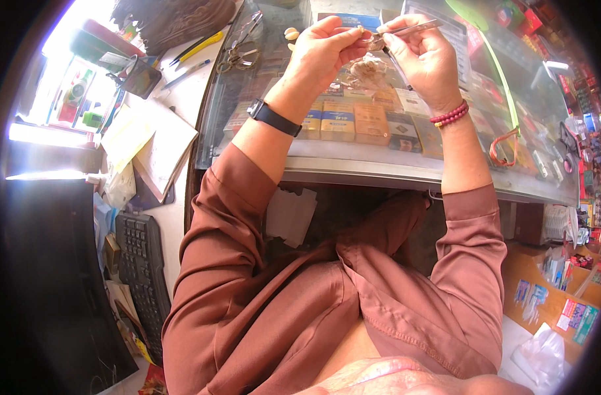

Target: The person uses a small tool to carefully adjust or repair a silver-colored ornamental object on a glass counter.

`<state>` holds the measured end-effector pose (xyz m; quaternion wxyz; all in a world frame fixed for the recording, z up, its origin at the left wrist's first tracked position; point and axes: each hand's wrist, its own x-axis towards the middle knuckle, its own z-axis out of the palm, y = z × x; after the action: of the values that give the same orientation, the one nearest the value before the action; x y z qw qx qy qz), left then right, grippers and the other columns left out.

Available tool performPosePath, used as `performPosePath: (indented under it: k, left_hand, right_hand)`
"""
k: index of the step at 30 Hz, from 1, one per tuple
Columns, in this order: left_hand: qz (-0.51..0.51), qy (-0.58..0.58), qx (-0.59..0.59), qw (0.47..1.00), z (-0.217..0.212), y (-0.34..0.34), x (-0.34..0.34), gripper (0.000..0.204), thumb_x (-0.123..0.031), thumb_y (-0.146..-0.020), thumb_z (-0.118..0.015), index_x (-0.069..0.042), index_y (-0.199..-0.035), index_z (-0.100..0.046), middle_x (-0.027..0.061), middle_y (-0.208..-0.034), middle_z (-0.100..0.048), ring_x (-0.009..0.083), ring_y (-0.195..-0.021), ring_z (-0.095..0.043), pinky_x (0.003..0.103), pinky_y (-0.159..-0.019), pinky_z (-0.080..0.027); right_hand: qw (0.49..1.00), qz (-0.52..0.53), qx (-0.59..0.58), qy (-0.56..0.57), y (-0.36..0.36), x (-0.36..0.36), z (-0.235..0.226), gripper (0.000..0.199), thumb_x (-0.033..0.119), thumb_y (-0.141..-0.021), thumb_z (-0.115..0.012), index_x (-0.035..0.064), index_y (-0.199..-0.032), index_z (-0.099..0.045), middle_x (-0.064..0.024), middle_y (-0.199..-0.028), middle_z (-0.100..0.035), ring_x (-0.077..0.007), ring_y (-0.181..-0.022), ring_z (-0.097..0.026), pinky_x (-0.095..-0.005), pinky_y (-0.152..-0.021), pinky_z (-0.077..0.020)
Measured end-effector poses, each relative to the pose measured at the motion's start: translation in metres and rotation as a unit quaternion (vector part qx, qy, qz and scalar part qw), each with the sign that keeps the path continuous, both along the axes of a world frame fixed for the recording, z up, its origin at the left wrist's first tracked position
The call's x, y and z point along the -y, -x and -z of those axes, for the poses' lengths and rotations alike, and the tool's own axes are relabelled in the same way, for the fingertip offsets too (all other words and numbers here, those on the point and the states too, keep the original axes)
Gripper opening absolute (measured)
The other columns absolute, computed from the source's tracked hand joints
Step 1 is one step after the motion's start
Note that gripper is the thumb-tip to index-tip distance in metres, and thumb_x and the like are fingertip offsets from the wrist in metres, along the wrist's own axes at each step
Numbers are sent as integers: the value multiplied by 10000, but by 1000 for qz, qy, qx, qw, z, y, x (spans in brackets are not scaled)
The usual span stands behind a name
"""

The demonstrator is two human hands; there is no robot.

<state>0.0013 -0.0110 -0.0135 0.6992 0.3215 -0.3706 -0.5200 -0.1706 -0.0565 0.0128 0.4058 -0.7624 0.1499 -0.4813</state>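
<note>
Right hand (pixel 424 56) pinches slim metal tweezers (pixel 409 28) over glass counter (pixel 353 155).

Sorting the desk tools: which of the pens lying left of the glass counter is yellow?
The upper pen, nearest the scissors; the pen below it is blue.

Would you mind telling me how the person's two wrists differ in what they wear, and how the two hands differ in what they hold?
The left hand has a black watch with a dark band at its wrist; the right hand has red bead bracelets. The left hand pinches a small item between its fingertips; the right hand holds thin metal tweezers pointed at it. Both are raised above the glass counter, sleeves pushed back.
</note>
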Motion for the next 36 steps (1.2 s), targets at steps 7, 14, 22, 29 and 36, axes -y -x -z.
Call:
performPosePath:
  k: [7, 14, 22, 29, 36]
  left_hand:
    - [29, 14, 92, 995, -5, 2, -8, 190, -51, -907, -578, 52, -1061, -541, 174, -960, -657, 191, -850, -657, 274, -730, -556]
    - [83, 10, 95, 992, -6, 2, -6, 125, -65, -911, -582, 10, -1011, -579, 150, -967, -668, 152, -810, -642, 252, -716, -543]
    - [-25, 39, 414, 909, -12, -1, -11, 156, -131, -852, -672, -39, -977, -660, 58, -855, -690, 100, -768, -624, 217, -701, -509]
    - [-133, 62, 579, 802, -9, 6, -11, 174, -213, -810, -717, -71, -908, -693, 11, -757, -676, 70, -684, -588, 217, -626, -478]
    - [-132, 38, 589, 797, -1, -3, -4, 245, -221, -783, -727, -31, -917, -653, 29, -780, -653, 107, -670, -568, 261, -640, -482]
  right_hand:
    - [992, -10, 26, -124, 10, 7, -11, 139, 64, -892, -589, 13, -1021, -584, -84, -969, -670, -145, -866, -645, -255, -742, -523]
    - [967, -51, 50, -245, 17, 19, -6, 157, 93, -897, -592, 0, -1023, -584, -108, -941, -652, -181, -855, -652, -259, -728, -539]
    - [967, -16, 32, -251, 22, 27, -4, 172, 102, -892, -603, -11, -1019, -583, -108, -942, -640, -171, -822, -652, -251, -694, -544]
    - [973, 4, 13, -231, 21, 30, -1, 188, 110, -878, -625, -12, -1015, -585, -89, -905, -633, -165, -792, -652, -242, -653, -534]
    - [978, 52, -10, -203, 16, 32, 6, 187, 111, -866, -637, -9, -1002, -592, -79, -893, -634, -139, -762, -649, -218, -626, -516]
